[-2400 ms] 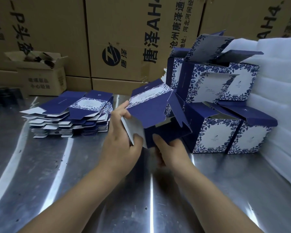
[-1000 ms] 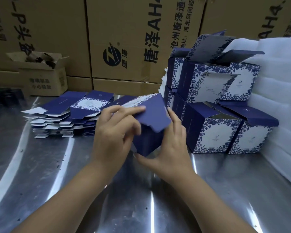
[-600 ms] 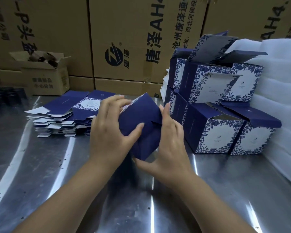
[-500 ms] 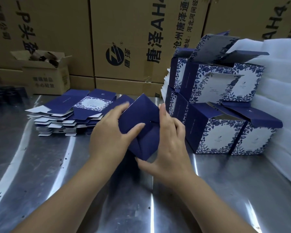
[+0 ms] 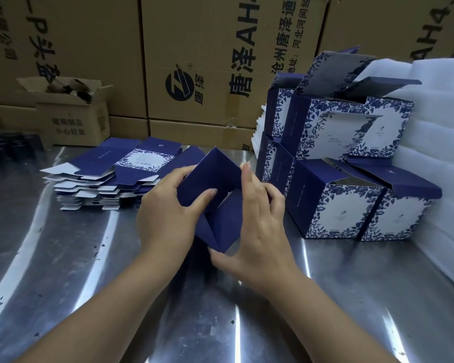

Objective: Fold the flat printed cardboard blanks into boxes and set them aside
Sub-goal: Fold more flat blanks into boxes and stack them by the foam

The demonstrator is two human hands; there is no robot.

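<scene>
A dark blue half-folded box (image 5: pixel 215 205) is held between both hands above the steel table (image 5: pixel 89 271), its bottom flaps turned toward me. My left hand (image 5: pixel 165 213) grips its left side, the thumb pressing a flap inward. My right hand (image 5: pixel 257 226) holds the right side, fingers up along the edge and thumb under the lower corner. A stack of flat blue-and-white blanks (image 5: pixel 110 176) lies to the left. Several folded boxes with floral print (image 5: pixel 338 163) are stacked at the right, lids open.
Large brown shipping cartons (image 5: pixel 194 61) form a wall behind the table. A small open carton (image 5: pixel 68 111) stands at the back left. White foam sheets (image 5: pixel 440 142) are piled at the far right. Dark items (image 5: pixel 8 145) sit at the left edge.
The open blank has been squared up and turned so its bottom faces me. Its flaps have been folded inward, and my left thumb now presses one down.
</scene>
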